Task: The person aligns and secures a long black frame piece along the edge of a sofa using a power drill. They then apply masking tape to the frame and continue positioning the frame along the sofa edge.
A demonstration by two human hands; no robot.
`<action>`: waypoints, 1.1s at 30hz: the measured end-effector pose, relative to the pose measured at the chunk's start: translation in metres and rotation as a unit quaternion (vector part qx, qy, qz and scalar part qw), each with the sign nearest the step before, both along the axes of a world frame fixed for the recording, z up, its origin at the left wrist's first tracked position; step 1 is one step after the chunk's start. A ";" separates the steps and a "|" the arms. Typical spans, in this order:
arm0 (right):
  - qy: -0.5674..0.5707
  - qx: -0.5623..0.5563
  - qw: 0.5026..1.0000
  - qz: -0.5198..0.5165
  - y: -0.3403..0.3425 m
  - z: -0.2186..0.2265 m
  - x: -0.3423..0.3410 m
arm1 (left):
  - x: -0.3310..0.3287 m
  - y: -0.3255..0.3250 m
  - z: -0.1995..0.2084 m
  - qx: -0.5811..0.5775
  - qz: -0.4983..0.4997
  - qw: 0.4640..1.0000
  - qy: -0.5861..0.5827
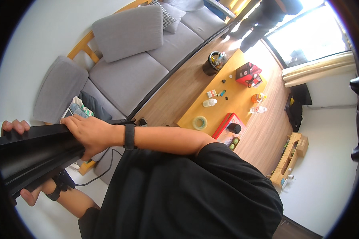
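A long black beam with a grooved, metal-looking face (40,149) juts out at the left side of the view. My right hand (85,133) reaches across from the right and clasps its top edge, fingers over the top and thumb down the near face. Below it, my left hand (34,195) supports the beam's lower edge, mostly hidden behind it. Several fingertips (16,126) curl over the far top edge; whose they are I cannot tell. Dark bands circle both wrists. A small black device (66,179) sits by the left wrist, with a black cable (107,171) trailing from it.
A grey sofa (127,77) with a loose cushion (129,32) lines the wall. On the wooden coffee table (193,107) are a tape roll (200,122), bottles, a red box (227,124) and a red-black bag (248,74). A bin (211,63) and a standing person (263,20) are beyond.
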State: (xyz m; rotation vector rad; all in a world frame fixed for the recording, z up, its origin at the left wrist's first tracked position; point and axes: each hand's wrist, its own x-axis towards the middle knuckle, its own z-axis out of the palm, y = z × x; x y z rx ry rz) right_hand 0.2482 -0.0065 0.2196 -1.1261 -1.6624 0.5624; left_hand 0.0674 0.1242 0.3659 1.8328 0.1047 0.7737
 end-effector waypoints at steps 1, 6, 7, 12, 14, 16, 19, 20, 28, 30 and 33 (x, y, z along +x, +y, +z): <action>0.011 -0.006 1.000 0.010 0.001 -0.001 0.002 | -0.001 0.003 0.007 0.006 -0.008 0.999 0.045; 0.009 -0.020 0.999 0.025 0.006 -0.005 0.010 | -0.005 0.019 0.061 0.106 -0.138 0.890 0.422; 0.002 -0.030 0.999 0.023 0.008 -0.005 0.010 | -0.006 0.020 0.060 0.131 -0.114 0.914 0.368; 0.012 0.005 1.000 0.010 0.019 -0.012 0.010 | -0.016 -0.002 -0.031 0.086 0.062 0.993 0.057; 0.030 0.005 0.999 0.031 0.024 -0.014 0.010 | -0.013 -0.007 -0.047 0.071 0.095 0.988 0.098; 0.024 0.002 0.999 0.033 0.029 -0.017 0.011 | -0.002 -0.014 -0.059 0.028 0.081 0.996 0.029; 0.008 0.002 0.999 0.036 0.034 -0.020 0.011 | 0.009 -0.025 -0.071 -0.052 0.102 0.993 -0.028; 0.010 0.009 0.999 0.035 0.035 -0.021 0.011 | 0.011 -0.026 -0.073 -0.057 0.101 0.992 -0.044; 0.000 0.007 0.998 0.055 0.025 -0.034 0.019 | 0.014 -0.040 -0.087 -0.054 0.180 0.977 -0.099; -0.009 -0.005 0.999 0.051 0.017 -0.044 0.028 | 0.017 -0.047 -0.090 -0.045 0.200 0.973 -0.107; -0.017 -0.070 0.997 0.022 -0.005 -0.064 0.047 | 0.019 -0.054 -0.099 -0.041 0.239 0.963 -0.116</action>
